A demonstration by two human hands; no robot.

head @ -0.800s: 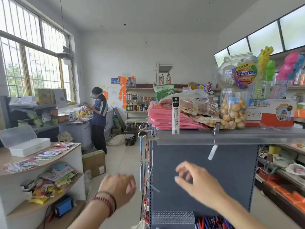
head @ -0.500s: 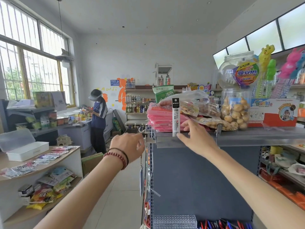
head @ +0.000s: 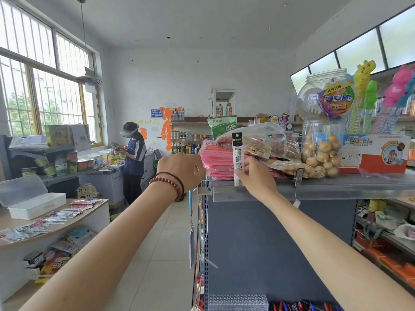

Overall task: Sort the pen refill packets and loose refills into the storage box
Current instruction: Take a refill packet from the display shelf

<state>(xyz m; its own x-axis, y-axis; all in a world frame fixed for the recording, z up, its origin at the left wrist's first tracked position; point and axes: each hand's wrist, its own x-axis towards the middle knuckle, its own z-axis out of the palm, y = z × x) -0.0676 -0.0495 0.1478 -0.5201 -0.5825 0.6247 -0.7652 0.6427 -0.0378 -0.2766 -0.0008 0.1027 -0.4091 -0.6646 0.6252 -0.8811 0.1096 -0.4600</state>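
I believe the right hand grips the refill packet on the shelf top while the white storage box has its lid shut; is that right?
One slip: in the head view the storage box has its clear lid open, not shut.

Two bare forearms enter from the bottom of the frame. Left wrist, centre frame: dark red bead bracelet (head: 166, 181), with a thin black cord band (head: 173, 175) beside it on the left hand (head: 179, 169) side. Right hand (head: 258, 184), right of centre: wrist bare.
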